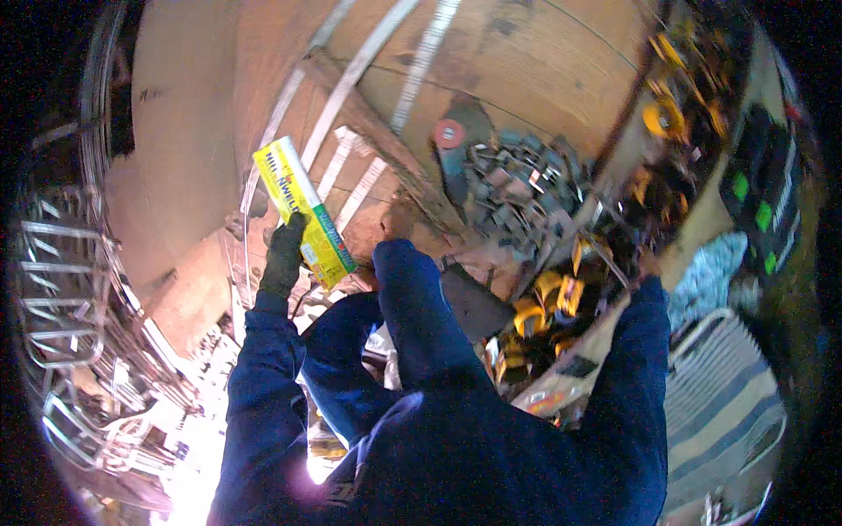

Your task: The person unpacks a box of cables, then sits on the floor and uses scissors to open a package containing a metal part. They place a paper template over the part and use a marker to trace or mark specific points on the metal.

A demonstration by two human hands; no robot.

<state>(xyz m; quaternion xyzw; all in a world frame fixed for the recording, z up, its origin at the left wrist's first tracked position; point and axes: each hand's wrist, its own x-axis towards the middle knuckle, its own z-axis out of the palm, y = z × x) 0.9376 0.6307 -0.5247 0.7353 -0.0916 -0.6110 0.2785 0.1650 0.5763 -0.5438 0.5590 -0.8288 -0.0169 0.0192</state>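
My left hand [285, 254], in a dark glove, grips a long yellow, green and white welding rod packet [303, 215]. The packet is tilted, its upper end leaning left over the wooden boards. On the right, my bare right hand [647, 265] reaches out among metal pieces and yellow parts. A thin metal bar [608, 263] lies beside it. Blur and the dim light hide its fingers, so I cannot make out whether it holds anything.
Small cut metal pieces [526, 188] lie heaped ahead, beside a red disc [449, 133]. Yellow parts [548, 302] lie on the right, near a striped woven chair [724, 394]. Metal frames [66, 294] stand at left; a very bright glare [189, 473] shows lower left.
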